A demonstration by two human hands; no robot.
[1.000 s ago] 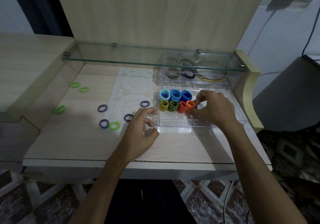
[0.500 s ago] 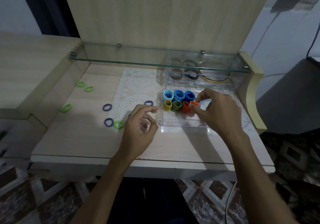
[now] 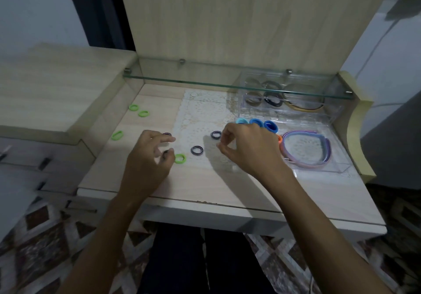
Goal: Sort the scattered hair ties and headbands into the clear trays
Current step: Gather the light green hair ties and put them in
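Several dark hair ties lie loose on the desk: one (image 3: 197,150) between my hands, one (image 3: 216,134) by my right fingertips, and two partly under my left fingers (image 3: 167,134). Green ties lie at the left (image 3: 134,107), (image 3: 143,113), (image 3: 117,135) and by my left thumb (image 3: 180,158). My left hand (image 3: 148,159) hovers with spread, relaxed fingers touching the dark ties. My right hand (image 3: 248,149) is over the lace mat, its thumb and forefinger apart and holding nothing. The front clear tray (image 3: 319,168) holds blue ties (image 3: 270,126), an orange tie (image 3: 279,137) and pastel headbands (image 3: 305,157).
A second clear tray (image 3: 328,109) with dark ties and headbands stands at the back right under a glass shelf (image 3: 205,83). A white lace mat (image 3: 200,111) covers the desk's middle. A raised wooden ledge (image 3: 57,93) borders the left side.
My right hand has left the front tray and moved left over the lace mat. My left hand has moved left onto the dark ties. The view has swung to the left.
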